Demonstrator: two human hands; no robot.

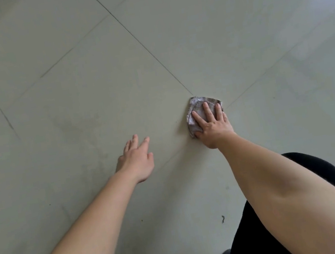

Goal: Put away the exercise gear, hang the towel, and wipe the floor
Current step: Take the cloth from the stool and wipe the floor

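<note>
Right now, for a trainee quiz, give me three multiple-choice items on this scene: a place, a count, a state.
1. Where does the cloth lie? A on a chair; B on the floor where tile joints cross; C in a bucket.
2. How many hands touch it? A none; B one; C two.
3. The right hand has its fingers: A straight, spread; B fisted; C pinching a corner.
Answers: B, joints converge on it; B, only the right hand presses it; A, they lie flat on the cloth.

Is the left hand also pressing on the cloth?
No, only the right hand presses flat on the cloth; the left hand is apart from it, open over the bare floor.
</note>
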